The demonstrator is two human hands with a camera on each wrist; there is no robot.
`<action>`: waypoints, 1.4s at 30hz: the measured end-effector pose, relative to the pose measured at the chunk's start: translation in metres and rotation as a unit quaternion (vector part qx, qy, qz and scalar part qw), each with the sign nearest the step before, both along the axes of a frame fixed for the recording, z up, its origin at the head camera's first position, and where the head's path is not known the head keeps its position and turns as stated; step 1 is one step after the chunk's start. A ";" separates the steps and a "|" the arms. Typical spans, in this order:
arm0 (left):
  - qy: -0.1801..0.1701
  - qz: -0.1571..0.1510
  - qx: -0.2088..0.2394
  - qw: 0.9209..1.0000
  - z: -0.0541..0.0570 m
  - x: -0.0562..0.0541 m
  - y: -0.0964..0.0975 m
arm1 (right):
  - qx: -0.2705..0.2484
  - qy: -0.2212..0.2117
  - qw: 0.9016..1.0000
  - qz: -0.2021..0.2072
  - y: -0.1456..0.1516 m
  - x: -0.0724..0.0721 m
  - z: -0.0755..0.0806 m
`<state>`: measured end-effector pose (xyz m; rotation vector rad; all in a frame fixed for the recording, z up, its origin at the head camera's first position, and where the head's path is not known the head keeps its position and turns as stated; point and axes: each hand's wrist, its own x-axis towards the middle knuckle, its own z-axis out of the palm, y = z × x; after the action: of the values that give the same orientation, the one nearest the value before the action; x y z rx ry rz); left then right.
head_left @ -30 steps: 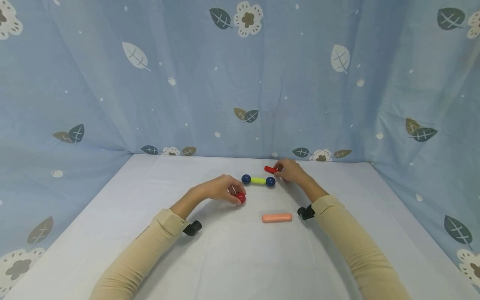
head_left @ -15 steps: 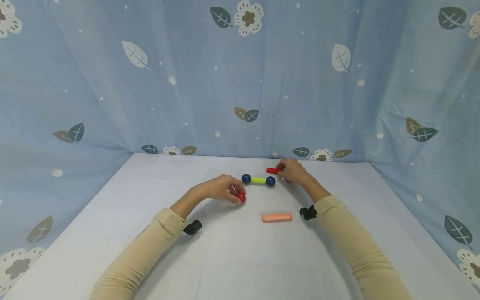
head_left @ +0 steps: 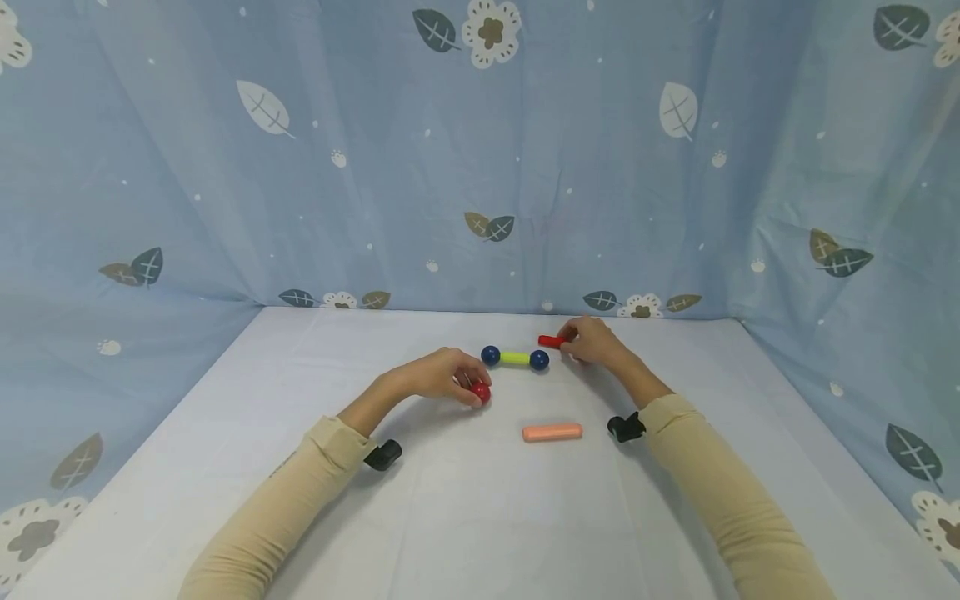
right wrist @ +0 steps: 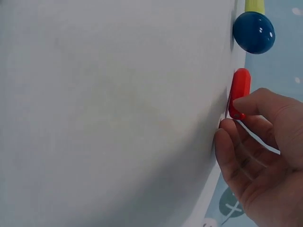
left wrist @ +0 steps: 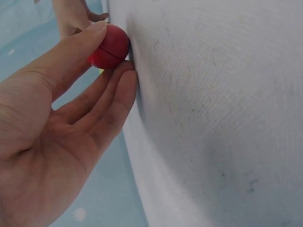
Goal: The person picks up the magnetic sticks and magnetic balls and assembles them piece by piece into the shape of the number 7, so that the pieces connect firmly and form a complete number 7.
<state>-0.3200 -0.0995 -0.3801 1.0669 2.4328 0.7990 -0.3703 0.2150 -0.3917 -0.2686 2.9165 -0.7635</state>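
Observation:
My left hand (head_left: 444,375) pinches a red ball (head_left: 481,393) between thumb and fingers on the white table. A dark line runs across the ball (left wrist: 111,47) in the left wrist view. Farther back, my right hand (head_left: 592,340) holds the near end of a short red stick (head_left: 551,342), thumb on one side and fingers on the other. The stick (right wrist: 240,90) lies at or close to the tabletop. Between the hands is a yellow-green rod with a dark blue ball on each end, a dumbbell shape (head_left: 515,358); neither hand touches it.
A salmon-coloured stick (head_left: 552,432) lies on the white table (head_left: 480,533), nearer to me. A blue curtain (head_left: 420,167) with leaves and flowers rises along the table's back and sides. Black wrist cameras (head_left: 384,455) hang under both cuffs.
The right hand has moved a little to the right with the red stick, which has turned slightly. The left hand stays on the red ball. The view has shifted slightly.

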 end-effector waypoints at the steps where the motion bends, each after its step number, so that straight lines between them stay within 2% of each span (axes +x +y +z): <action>1: -0.001 0.000 0.001 1.000 -0.001 0.000 0.000 | -0.002 0.002 1.000 0.003 0.001 0.001 -0.001; 8: -0.012 0.006 -0.006 1.000 -0.008 0.005 -0.004 | -0.030 -0.013 0.999 0.008 0.006 0.008 -0.013; 12: -0.009 0.006 0.001 1.000 -0.010 0.006 -0.004 | -0.033 -0.006 0.999 0.007 0.008 0.010 -0.015; 18: -0.003 0.001 0.006 1.000 -0.008 0.004 -0.003 | -0.030 0.002 0.999 0.020 0.010 0.014 -0.009; 25: -0.005 0.003 0.014 1.000 -0.006 0.001 -0.003 | -0.032 -0.003 0.999 0.017 0.015 0.019 -0.003; 42: -0.004 0.014 0.018 1.000 -0.003 0.001 -0.003 | -0.031 0.000 0.999 0.045 0.029 0.033 0.000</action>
<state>-0.3194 -0.1025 -0.3827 1.0437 2.4411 0.8575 -0.3373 0.2440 -0.3920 -0.4030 2.8619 -0.8412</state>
